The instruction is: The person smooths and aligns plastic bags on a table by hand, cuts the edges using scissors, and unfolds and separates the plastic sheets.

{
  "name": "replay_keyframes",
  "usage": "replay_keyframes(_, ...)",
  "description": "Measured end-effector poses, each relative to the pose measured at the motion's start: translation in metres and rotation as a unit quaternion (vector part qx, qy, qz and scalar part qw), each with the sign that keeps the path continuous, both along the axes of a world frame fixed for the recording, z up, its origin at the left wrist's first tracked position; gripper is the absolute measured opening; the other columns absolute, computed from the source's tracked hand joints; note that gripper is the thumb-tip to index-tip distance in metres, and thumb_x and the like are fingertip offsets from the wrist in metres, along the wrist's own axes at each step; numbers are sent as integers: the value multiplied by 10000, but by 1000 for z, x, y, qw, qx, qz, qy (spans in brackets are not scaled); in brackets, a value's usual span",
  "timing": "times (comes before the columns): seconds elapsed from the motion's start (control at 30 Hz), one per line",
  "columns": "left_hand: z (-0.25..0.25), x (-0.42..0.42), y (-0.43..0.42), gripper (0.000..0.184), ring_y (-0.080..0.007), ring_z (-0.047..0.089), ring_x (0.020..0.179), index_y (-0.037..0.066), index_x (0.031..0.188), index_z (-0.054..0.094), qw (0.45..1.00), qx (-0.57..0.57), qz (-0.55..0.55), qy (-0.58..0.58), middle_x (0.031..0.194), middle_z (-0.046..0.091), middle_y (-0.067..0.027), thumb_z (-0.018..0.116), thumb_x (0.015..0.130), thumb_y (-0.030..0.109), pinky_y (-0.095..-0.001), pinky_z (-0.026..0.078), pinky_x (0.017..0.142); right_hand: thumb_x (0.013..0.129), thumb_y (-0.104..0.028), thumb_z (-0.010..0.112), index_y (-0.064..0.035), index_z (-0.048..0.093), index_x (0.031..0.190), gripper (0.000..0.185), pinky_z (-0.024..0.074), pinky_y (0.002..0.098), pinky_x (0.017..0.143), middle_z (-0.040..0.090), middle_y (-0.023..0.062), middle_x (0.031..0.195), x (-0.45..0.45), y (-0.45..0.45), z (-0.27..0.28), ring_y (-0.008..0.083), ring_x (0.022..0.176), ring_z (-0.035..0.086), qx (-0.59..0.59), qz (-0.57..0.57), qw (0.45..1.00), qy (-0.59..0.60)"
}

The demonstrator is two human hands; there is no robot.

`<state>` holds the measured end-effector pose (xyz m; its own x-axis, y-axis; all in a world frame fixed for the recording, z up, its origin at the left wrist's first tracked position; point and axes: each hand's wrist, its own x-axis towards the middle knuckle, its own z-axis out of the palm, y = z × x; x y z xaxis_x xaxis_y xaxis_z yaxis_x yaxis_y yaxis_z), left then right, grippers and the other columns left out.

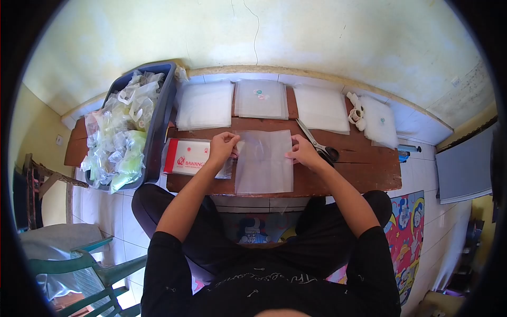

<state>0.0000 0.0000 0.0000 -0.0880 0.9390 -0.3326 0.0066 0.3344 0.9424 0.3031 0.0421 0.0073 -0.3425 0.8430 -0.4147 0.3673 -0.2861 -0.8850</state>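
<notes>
Two edges of the clear plastic bag (264, 169) are being pinched: left hand (227, 146) at 10 o'clock, right hand (303, 151) at 2. Bag is sitting at surface's (369, 170) 6 o'clock edge; scissors (320, 147) at 2 are risking snags if right hand drifts.

Clear bag (263, 166) btwn L grip (224, 147) & R grip (305, 151), scissors (317, 144) on brown tbl (364, 168)

A dark bin (158, 140) heaped with filled plastic bags (124, 127) stands at the left of the wooden tabletop (364, 177). Grey cloth (60, 238) drapes a green chair (124, 268) at lower left. A cartoon-print mat (411, 224) covers white floor tiles (446, 232); a crack (259, 24) runs down the pale wall (343, 47).
</notes>
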Motion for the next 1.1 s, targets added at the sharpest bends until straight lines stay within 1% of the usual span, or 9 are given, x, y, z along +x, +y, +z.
replay_keyframes(0.07,7,2,-3,280,-116,645,584,-1,1103,585,999,-19,14,-24,735,652,-48,705,887,130,-229,545,528,826,0,698,-17,460,1296,527,579,333,656,637,95,917,1,0,-7,169,774,649,74,28,996,-29)
replay_keyframes(0.3,3,4,-6,286,-117,641,601,-14,1078,588,998,11,-53,-25,736,652,-51,729,840,61,-239,538,534,818,17,684,-5,508,1254,470,519,275,598,640,69,836,11,8,-4,139,716,629,115,-15,992,-55)
replay_keyframes(0.37,1,2,-4,310,-127,653,631,-16,1106,570,997,16,-55,54,764,663,-61,721,846,60,-242,548,559,817,17,679,-2,527,1237,447,499,266,595,638,58,809,10,6,-1,130,689,618,163,-19,982,-90)
replay_keyframes(0.57,12,11,-8,283,-144,676,669,-17,1104,579,997,-55,-7,-52,794,670,-71,699,876,100,-256,565,594,821,19,669,14,532,1209,412,486,263,617,630,55,803,6,4,-6,125,704,606,124,-59,989,-49)
replay_keyframes(0.7,4,10,-9,245,-147,668,654,-9,1067,605,997,-48,-36,-38,818,674,-62,692,895,142,-272,573,640,825,30,657,19,529,1198,395,481,259,616,624,54,808,7,5,-8,124,709,601,97,-73,992,-13)
replay_keyframes(0.77,5,8,-7,192,-139,667,654,-9,986,644,992,-101,-73,6,810,679,-61,708,880,138,-263,568,625,827,36,652,17,524,1199,393,478,256,614,621,57,823,7,5,-10,124,701,599,85,-80,993,0)
replay_keyframes(0.9,4,8,-9,139,-143,668,617,-20,891,670,994,-91,-60,24,750,675,-66,715,861,108,-256,556,564,829,30,655,12,507,1207,406,501,266,614,621,65,842,8,7,-16,134,714,611,100,-58,993,-17)
replay_keyframes(0.97,0,8,-9,172,-140,653,579,-20,876,678,992,-32,-45,114,719,671,-64,714,866,148,-253,547,541,834,26,655,3,493,1210,410,530,279,616,620,69,849,4,1,-3,144,728,623,29,-59,998,-10)
replay_keyframes(1.1,0,9,-7,219,-136,645,578,-21,857,675,984,1,-16,178,705,672,-64,710,875,195,-260,550,555,841,23,651,-7,481,1223,419,549,289,620,622,72,854,7,3,-15,154,749,638,77,-22,996,-44)
